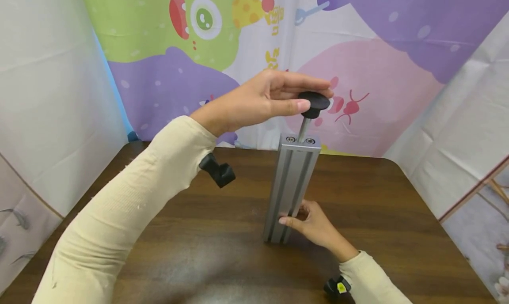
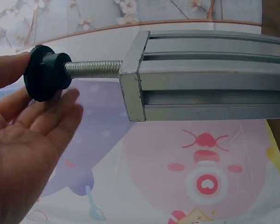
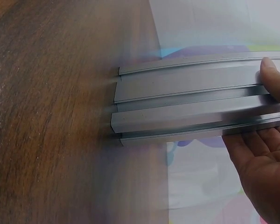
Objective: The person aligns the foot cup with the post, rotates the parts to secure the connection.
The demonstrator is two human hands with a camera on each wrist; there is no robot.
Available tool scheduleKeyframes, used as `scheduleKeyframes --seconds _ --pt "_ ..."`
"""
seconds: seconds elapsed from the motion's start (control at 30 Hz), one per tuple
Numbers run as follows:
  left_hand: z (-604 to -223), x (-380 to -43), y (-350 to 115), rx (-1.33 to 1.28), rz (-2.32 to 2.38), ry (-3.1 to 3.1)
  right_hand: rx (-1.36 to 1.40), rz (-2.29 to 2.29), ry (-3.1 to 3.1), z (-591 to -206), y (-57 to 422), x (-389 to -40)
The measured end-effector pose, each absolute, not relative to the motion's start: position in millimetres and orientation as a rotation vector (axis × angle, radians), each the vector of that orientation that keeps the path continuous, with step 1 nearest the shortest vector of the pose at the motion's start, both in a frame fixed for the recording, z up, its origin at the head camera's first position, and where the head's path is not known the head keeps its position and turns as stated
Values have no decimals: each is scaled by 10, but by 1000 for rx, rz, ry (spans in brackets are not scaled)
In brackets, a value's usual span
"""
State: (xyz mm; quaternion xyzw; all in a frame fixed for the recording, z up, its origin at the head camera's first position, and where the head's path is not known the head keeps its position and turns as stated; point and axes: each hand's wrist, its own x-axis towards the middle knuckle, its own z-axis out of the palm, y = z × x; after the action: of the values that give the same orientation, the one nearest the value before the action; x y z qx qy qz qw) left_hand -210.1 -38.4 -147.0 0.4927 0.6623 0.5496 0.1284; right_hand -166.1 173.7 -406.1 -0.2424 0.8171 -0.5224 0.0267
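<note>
A silver aluminium profile with long slots stands upright on the table. A threaded rod rises from its top end and carries a black levelling foot with a round, flared base. My left hand holds the foot at its rim, thumb on the near side and fingers on the far side. Lower down, my right hand grips the profile, its thumb on one face and the fingers partly hidden behind. In the right wrist view the profile's lower end meets the wood.
The brown wooden table extends around the profile. A cartoon-printed curtain hangs behind it, with white cloth at the sides. Dark wrist mounts show at both sleeves.
</note>
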Motion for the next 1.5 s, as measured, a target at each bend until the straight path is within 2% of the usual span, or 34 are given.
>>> scheduleKeyframes --seconds 0.17,0.37,0.6,0.73,0.87,1.13,1.5 --pt "-1508 -2017 -354 1572 1482 2371 -756 -1609 2523 -4070 1733 -1661" --pt "-1556 -1844 -239 1719 961 3289 -785 -1617 2516 -4073 1748 -1676" --pt "-1616 -1792 -109 1745 573 3672 -789 -1635 2486 -4089 1754 -1688" --pt "-1607 -1821 -110 1749 741 3504 -771 -1627 2489 -4091 1748 -1678" --pt "-1555 -1883 -175 1770 1069 3055 -770 -1629 2486 -4087 1745 -1673" --pt "-1553 -2120 -267 1590 1571 2104 -778 -1640 2470 -4064 1735 -1672" --pt "-1640 -2256 -251 1581 1688 1846 -743 -1623 2497 -4046 1732 -1668"
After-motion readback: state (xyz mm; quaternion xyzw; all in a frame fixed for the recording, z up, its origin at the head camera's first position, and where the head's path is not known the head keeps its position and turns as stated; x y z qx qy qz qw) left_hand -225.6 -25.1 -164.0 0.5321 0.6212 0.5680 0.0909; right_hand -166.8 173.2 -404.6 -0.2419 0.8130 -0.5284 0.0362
